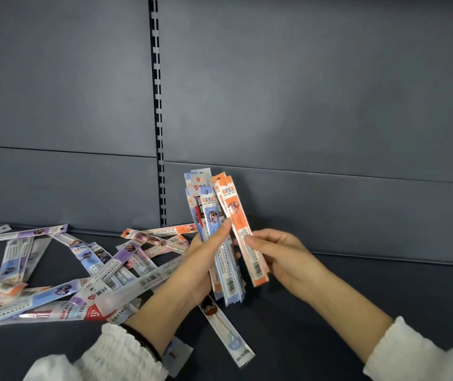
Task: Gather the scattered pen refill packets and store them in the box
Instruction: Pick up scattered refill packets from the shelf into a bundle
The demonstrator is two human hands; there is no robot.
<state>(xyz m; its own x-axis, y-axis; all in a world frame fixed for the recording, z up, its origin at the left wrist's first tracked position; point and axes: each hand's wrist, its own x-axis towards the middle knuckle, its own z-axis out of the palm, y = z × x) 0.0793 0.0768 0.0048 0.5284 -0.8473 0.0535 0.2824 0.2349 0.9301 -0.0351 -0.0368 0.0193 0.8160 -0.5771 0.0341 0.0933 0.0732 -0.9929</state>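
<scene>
Left hand (203,259) gripped an upright fan of slim blue-and-white plastic refill packets (206,215) — right hand (280,257) pinched a long orange packet (243,232) against it; loose purple-and-blue packets (87,273) lay left of it.

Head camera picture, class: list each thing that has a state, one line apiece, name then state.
left hand: closed around an upright bundle of packets
right hand: pinching an orange packet, tilted against the bundle
loose packets: scattered flat on the shelf
box: not in view
</scene>
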